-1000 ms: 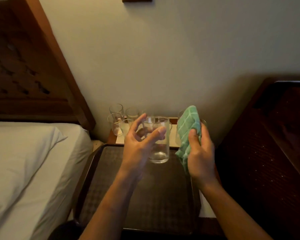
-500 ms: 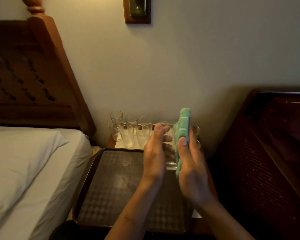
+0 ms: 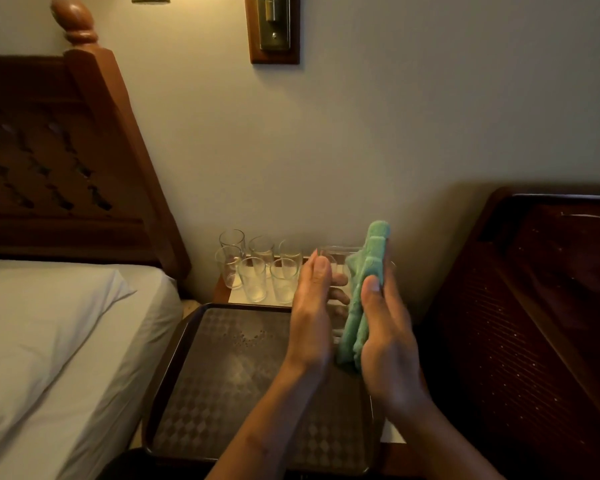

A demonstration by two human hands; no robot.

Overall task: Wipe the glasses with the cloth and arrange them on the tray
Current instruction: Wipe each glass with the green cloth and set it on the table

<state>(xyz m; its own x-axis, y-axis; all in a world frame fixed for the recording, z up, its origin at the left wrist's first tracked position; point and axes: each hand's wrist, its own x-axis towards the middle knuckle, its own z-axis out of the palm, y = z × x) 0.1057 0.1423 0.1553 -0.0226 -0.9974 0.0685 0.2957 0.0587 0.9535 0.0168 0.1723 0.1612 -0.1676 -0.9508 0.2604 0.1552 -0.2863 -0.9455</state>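
A clear drinking glass sits between my two hands above the far right of the dark patterned tray. My left hand grips it from the left, fingers wrapped round its far side. My right hand holds a green cloth with the thumb and presses it against the glass's right side. Most of the glass is hidden behind hand and cloth. Several more clear glasses stand in a cluster on the nightstand just beyond the tray.
A bed with a white pillow and wooden headboard lies to the left. A second dark wooden headboard stands at the right. A wall lamp mount hangs above. The tray's surface carries nothing.
My hands closed together: the cloth came against the glass's right side, and my left hand turned so its back faces me. The view tilted up, showing more wall and the lamp mount.
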